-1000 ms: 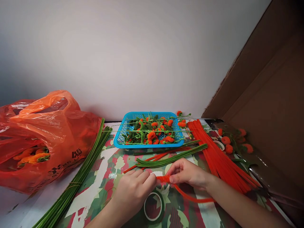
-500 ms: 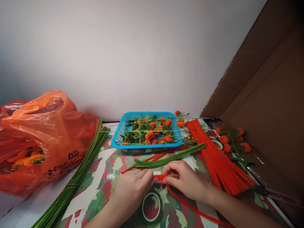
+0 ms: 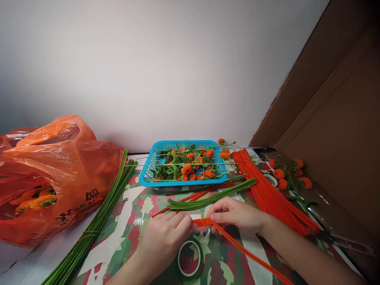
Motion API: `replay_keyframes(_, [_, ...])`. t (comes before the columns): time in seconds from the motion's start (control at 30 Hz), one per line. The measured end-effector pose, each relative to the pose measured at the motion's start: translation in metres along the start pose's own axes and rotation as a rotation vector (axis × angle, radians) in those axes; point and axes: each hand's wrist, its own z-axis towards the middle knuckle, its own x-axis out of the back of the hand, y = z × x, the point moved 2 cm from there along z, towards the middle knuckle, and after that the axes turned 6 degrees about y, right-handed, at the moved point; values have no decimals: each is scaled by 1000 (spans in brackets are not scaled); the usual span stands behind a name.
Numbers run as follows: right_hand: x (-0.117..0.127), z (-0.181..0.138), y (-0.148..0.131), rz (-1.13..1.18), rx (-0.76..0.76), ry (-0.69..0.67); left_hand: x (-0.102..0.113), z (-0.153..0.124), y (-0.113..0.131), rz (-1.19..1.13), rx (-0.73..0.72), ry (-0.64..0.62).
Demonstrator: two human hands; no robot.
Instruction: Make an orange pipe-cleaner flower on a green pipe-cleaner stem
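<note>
Orange chenille fills the lower centre of the head view: an orange pipe cleaner (image 3: 237, 244) is wound into a tight little coil between my hands, and its loose tail runs off toward the lower right corner. My left hand (image 3: 166, 237) is closed around the coil's left end, thumb and fingers pinched on it. My right hand (image 3: 234, 215) pinches the coil's right end, just where the tail leaves it. Both hands hover low over the patterned table cover (image 3: 133, 221), printed in green, red and white.

Just below the hands lies a tape roll (image 3: 190, 263), flat on the cover. Above them, a short green bundle (image 3: 208, 200) lies slantwise, and beyond it the blue basket (image 3: 184, 183) holds small orange and green flower pieces. A thick orange bundle (image 3: 273, 198) of straight pipe cleaners slants down the right side, with orange pompoms (image 3: 279, 173) beside it, near the cardboard wall (image 3: 332, 118). At left, long green stems (image 3: 101, 221) lie along the cover's edge, next to an orange plastic bag (image 3: 59, 166). The bag carries dark print, creased; I cannot read it.
</note>
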Motion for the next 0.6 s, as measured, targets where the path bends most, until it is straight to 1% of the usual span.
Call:
replay_keyframes(0.1, [2, 5, 10, 89, -58, -13, -1, 0, 0, 2, -16, 4])
replay_keyframes(0.23, [5, 7, 18, 103, -91, -26, -2, 0, 1, 4, -24, 2])
replay_keyframes(0.6, [-3, 8, 17, 59, 16, -100, -3, 0, 1, -8, -26, 6])
